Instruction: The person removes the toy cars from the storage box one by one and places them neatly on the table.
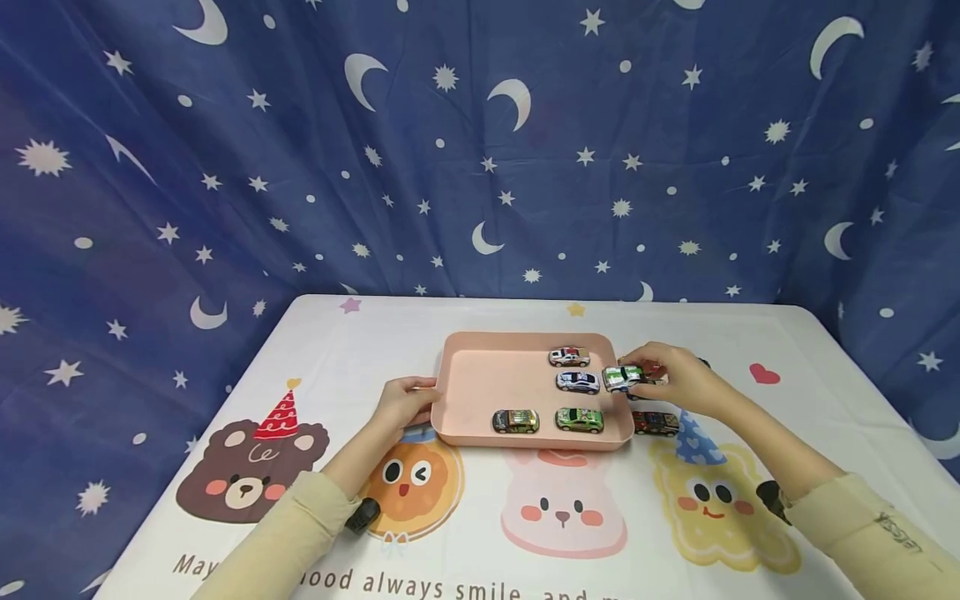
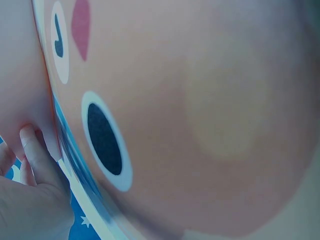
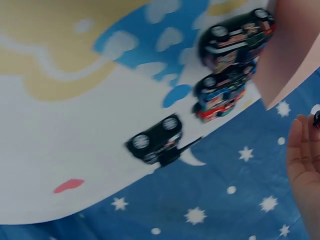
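My left hand grips the left side of a pink tray, its thumb against the tray's wall in the left wrist view. Over the tray's right rim, my right hand holds a green-and-white toy car by its right end. Several toy cars are inside the tray: a white-and-red one at the back, a white-and-blue one below it, a green one and a dark yellow-marked one along the front.
Just outside the tray's right side, a dark red-marked car sits on the printed white tablecloth. More cars there are partly hidden by my right hand. The right wrist view shows a black car near the table's far edge. A blue starry curtain hangs behind.
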